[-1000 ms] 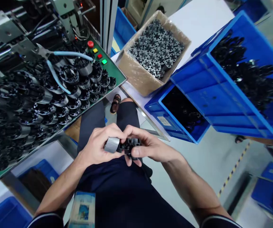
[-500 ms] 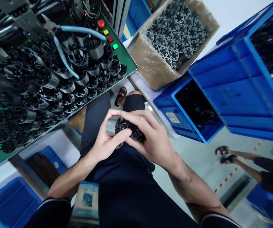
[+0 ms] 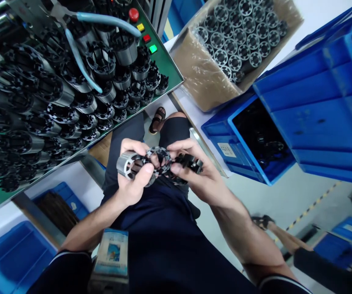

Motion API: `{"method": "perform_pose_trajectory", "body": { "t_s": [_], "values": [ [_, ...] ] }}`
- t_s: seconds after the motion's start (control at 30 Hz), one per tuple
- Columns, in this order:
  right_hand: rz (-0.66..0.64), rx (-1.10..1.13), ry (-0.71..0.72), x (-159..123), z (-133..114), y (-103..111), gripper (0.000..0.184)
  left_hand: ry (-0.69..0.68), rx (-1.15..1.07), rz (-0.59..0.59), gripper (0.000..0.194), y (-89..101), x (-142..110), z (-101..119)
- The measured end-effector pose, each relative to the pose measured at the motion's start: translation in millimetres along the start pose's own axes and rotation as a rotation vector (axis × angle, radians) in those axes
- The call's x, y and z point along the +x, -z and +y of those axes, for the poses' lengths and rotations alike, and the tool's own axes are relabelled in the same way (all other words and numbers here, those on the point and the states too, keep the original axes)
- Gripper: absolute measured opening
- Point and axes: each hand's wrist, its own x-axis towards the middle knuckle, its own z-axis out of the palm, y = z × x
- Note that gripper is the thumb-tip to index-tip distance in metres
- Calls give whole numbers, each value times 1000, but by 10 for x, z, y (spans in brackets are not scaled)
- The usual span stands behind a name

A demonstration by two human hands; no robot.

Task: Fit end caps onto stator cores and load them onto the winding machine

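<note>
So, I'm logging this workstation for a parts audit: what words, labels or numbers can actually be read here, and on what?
White label on the blue plastic crate: printed, too small and blurred to read.
Blue-edged card at the person's waist: shows a small picture; its text is too small to read.
Coloured buttons on the green control panel: no readable markings.

Bright even light w/ soft shadows — strong fisheye warp at edges.

Grey floor gives the hands room rightward; the green panel blocks leftward.
</note>
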Motion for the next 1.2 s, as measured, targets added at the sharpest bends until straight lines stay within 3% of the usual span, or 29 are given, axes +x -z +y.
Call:
{"method": "perform_pose_trajectory", "body": {
  "t_s": [0.1, 0.2, 0.33, 0.47, 0.53, 0.67, 0.73, 0.8, 0.97, 1.07, 1.2],
  "values": [
    [48, 286, -155, 59, 35, -39, 30, -40, -16, 53, 41, 15, 9, 0],
    [27, 365, -221, 87, 31, -30, 36, -105, 6, 39, 36, 68, 14, -14],
    [-32, 331, -85, 88, -7, 68, 28, -218, 157, -20, 40, 156, -14, -50],
    [-96, 251, 46, 96, -47, 148, 29, -232, 213, -81, 42, 206, -79, -82],
    [-68, 111, 105, 100, -69, 149, 28, -211, 206, -98, 45, 213, -110, -90],
    [107, -387, 298, 99, -111, 90, 22, -160, 221, -142, 52, 188, -129, -56],
    [99, -530, 369, 92, -122, 54, 25, -152, 227, -169, 57, 151, -124, -10],
    [81, -579, 422, 81, -126, 14, 19, -101, 146, -195, 61, 99, -129, 47],
    [217, -612, 566, 80, -109, -146, 28, 271, -141, -96, 53, -42, -199, 142],
    [235, -649, 622, 98, -61, -251, 29, 246, -115, -48, 47, -94, -218, 154],
    [265, -671, 646, 100, 26, -315, 31, 275, 13, -37, 55, -100, -198, 182]
  ]
}}
